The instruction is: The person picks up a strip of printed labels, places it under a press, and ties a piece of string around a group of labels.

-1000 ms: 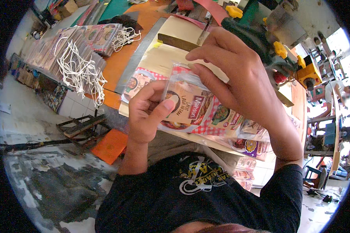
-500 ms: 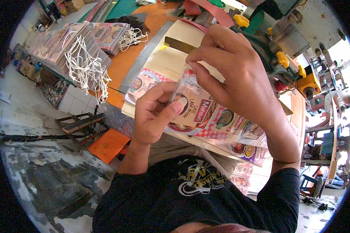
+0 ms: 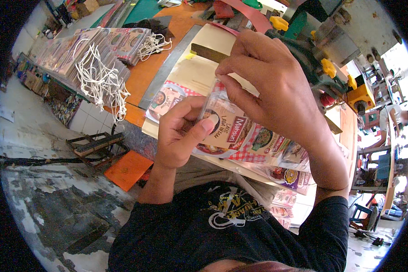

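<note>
Two hands on it | clear plastic-wrapped printed sachet [image 3: 222, 131] gripped by left hand [image 3: 179, 136], pinched on top by right hand [image 3: 276, 90], held above cream worktop [image 3: 199, 75] | finished stringed stack [image 3: 95, 50] piled left, loose sachets [image 3: 281, 149] left underneath

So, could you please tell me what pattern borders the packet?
Red-and-white check along the packet edge, clearest in the head view.
</note>
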`<state>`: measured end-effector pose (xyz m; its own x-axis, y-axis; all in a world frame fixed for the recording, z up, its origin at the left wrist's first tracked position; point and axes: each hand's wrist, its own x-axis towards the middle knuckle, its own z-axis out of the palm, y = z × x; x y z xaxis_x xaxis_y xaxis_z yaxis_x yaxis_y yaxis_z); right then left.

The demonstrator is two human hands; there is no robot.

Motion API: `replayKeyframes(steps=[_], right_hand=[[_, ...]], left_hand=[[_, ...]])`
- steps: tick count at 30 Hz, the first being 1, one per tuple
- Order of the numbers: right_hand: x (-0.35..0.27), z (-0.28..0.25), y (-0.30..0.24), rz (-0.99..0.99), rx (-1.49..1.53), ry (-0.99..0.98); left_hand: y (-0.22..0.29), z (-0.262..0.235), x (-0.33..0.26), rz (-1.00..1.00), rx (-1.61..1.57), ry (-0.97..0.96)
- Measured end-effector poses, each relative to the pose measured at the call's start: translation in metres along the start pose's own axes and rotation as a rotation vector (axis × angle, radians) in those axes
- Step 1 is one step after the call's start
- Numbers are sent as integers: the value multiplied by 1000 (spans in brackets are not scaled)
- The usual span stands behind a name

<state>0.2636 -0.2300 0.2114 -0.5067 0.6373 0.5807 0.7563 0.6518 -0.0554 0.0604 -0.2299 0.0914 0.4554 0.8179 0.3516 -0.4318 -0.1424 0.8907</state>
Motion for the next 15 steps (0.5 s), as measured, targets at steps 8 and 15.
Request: replayKeyframes(steps=[8, 15], right_hand=[[-2, 4, 1, -13, 0, 60], [0, 2, -1, -36, -6, 45]], left_hand=[[-1, -1, 0, 17, 35, -9], [0, 0, 0, -1, 5, -10]])
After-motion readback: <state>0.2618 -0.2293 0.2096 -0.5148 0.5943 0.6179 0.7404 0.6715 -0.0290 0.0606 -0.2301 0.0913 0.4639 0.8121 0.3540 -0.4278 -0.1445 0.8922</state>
